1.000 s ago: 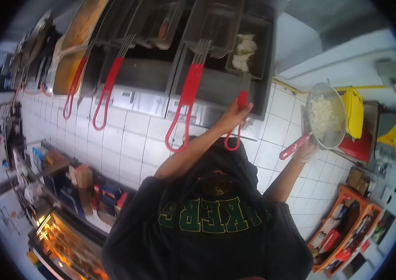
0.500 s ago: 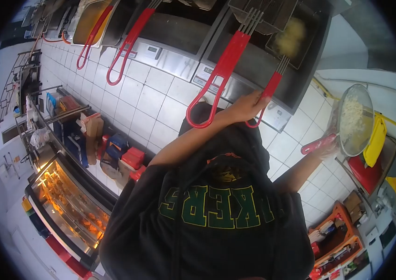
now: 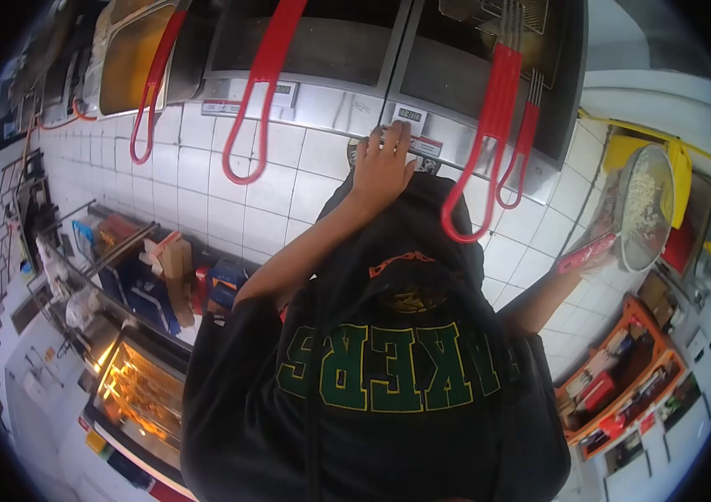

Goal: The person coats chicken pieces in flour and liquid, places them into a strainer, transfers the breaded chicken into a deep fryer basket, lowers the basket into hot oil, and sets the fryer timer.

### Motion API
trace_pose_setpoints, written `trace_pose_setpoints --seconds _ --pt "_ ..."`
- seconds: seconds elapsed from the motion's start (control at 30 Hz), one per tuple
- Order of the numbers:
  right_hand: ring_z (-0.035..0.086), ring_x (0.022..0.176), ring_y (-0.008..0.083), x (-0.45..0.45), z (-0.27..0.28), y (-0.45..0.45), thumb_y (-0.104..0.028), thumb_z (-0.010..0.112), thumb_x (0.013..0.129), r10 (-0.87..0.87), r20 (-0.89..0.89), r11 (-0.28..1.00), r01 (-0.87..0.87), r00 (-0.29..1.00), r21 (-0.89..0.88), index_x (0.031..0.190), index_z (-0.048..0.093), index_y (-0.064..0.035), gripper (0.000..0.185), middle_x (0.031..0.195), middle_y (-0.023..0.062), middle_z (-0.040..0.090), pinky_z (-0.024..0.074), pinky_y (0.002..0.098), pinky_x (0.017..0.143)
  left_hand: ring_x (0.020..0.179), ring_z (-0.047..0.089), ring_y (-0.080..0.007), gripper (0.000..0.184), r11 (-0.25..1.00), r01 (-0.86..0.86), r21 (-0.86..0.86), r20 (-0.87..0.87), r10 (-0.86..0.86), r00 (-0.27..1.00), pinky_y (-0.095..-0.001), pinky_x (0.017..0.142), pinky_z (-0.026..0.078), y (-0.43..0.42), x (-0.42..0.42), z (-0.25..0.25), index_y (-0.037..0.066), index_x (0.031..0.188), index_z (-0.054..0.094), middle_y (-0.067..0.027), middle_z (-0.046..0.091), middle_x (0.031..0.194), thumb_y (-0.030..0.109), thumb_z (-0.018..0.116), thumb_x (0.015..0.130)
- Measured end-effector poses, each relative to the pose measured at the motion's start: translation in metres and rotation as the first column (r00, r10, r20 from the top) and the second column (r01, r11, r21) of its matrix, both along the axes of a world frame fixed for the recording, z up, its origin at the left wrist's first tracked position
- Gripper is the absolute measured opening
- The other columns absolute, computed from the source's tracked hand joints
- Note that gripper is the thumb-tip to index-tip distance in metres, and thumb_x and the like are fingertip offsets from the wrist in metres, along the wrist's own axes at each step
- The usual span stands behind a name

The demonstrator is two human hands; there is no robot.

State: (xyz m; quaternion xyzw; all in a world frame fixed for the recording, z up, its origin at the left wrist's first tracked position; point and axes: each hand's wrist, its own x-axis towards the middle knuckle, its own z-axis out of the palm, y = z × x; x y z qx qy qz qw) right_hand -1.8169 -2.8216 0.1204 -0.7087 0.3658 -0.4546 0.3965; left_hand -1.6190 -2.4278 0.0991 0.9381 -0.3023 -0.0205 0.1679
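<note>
My left hand (image 3: 382, 163) has its fingers stretched out and holds nothing; its fingertips reach the front panel of the fryer (image 3: 347, 109), just below a small digital display (image 3: 409, 115). At the right, my right hand (image 3: 600, 243), in a clear glove, holds a mesh strainer (image 3: 648, 201) with a red handle (image 3: 587, 253). Pale, crumbly food lies in the strainer. Two red basket handles, a large one (image 3: 501, 100) and a smaller one (image 3: 528, 134), stick out from the fryer's right side. The basket behind the smaller handle is partly cut off at the top edge.
Two more red handles (image 3: 265, 75) (image 3: 154, 84) hang at the left, near a tray of orange-yellow liquid (image 3: 128, 71). A lit food display case (image 3: 142, 389) stands at lower left. Yellow (image 3: 680, 159) and orange (image 3: 640, 360) containers are at the right, above white floor tiles (image 3: 305, 167).
My left hand has let go of the smaller red basket handle and moved left to the fryer's panel. My right hand still holds the strainer, now seen more edge-on. The view has shifted.
</note>
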Motion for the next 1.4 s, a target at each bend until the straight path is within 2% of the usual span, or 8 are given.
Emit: trace_pose_setpoints --seconds 0.37,0.73,0.93,1.0,1.13,1.2,1.33,1.4 --pt "0.049 0.13 0.0281 -0.014 0.012 0.112 -0.029 0.057 0.099 -0.102 -0.006 0.995 0.102 0.995 0.01 0.153 0.018 -0.0012 0.072 0.146 0.0204 0.044 0.0397 0.0399 0.11 0.111 0.048 -0.0313 0.062 0.982 0.187 0.006 0.112 -0.187 0.976 -0.0471 0.087 0.042 0.018 0.025 -0.02 0.002 0.134 0.051 -0.012 0.05 0.13 0.028 0.069 0.081" --pt "0.049 0.131 0.0269 -0.026 0.033 0.153 -0.029 0.055 0.1 -0.103 0.036 0.994 0.101 0.994 0.051 0.153 0.02 -0.0017 0.069 0.147 0.0186 0.042 0.0399 0.0398 0.11 0.111 0.047 -0.0307 0.067 0.963 0.27 -0.013 0.037 -0.27 0.962 -0.047 0.087 0.041 0.022 0.028 -0.017 0.001 0.139 0.047 -0.0115 0.05 0.127 0.028 0.069 0.081" --pt "0.048 0.131 0.0263 -0.033 0.033 0.162 -0.029 0.054 0.1 -0.107 0.047 0.992 0.104 0.993 0.066 0.152 0.021 -0.002 0.067 0.148 0.0176 0.041 0.04 0.0397 0.11 0.112 0.048 -0.0279 0.056 0.962 0.274 -0.022 -0.027 -0.274 0.961 -0.0428 0.092 0.04 0.021 0.032 -0.004 0.0 0.138 0.049 -0.0107 0.048 0.125 0.017 0.06 0.085" --pt "0.048 0.131 0.0261 -0.035 0.031 0.165 -0.029 0.053 0.1 -0.107 0.048 0.992 0.103 0.993 0.071 0.152 0.021 -0.0021 0.067 0.148 0.0173 0.041 0.04 0.0397 0.11 0.112 0.047 -0.0283 0.073 0.954 0.295 0.054 0.018 -0.296 0.955 -0.0441 0.087 0.039 0.022 0.031 -0.013 -0.001 0.141 0.044 -0.0107 0.05 0.127 0.028 0.069 0.079" --pt "0.048 0.131 0.0257 -0.036 0.029 0.166 -0.029 0.053 0.101 -0.1 0.063 0.992 0.094 0.993 0.083 0.152 0.022 -0.0023 0.066 0.148 0.0167 0.041 0.0401 0.0396 0.11 0.111 0.046 -0.0277 0.077 0.948 0.303 0.095 0.003 -0.305 0.952 -0.0438 0.085 0.039 0.019 0.03 -0.012 -0.002 0.144 0.041 -0.01 0.05 0.125 0.029 0.07 0.079" --pt "0.048 0.131 0.0255 -0.035 0.028 0.166 -0.029 0.052 0.101 -0.094 0.069 0.992 0.087 0.993 0.089 0.152 0.022 -0.0024 0.065 0.149 0.0163 0.04 0.0401 0.0396 0.11 0.109 0.046 -0.0271 0.081 0.955 0.296 -0.007 -0.071 -0.296 0.953 -0.044 0.084 0.038 0.023 0.028 -0.006 -0.004 0.146 0.038 -0.0096 0.05 0.123 0.031 0.07 0.08" --pt "0.048 0.131 0.0251 -0.034 0.027 0.164 -0.029 0.052 0.101 -0.085 0.075 0.992 0.078 0.994 0.094 0.152 0.023 -0.0026 0.064 0.149 0.0157 0.04 0.0402 0.0395 0.11 0.107 0.046 -0.0271 0.083 0.948 0.304 0.09 0.023 -0.307 0.951 -0.0439 0.084 0.038 0.023 0.023 -0.021 -0.004 0.147 0.036 -0.0097 0.05 0.122 0.031 0.07 0.08" --pt "0.047 0.131 0.0249 -0.034 0.026 0.164 -0.029 0.051 0.101 -0.079 0.078 0.993 0.071 0.994 0.099 0.152 0.023 -0.0027 0.064 0.149 0.0153 0.04 0.0402 0.0395 0.11 0.107 0.046 -0.0269 0.083 0.956 0.293 0.026 -0.073 -0.29 0.954 -0.0436 0.085 0.038 0.022 0.025 -0.013 -0.004 0.147 0.035 -0.0095 0.05 0.123 0.031 0.07 0.08"
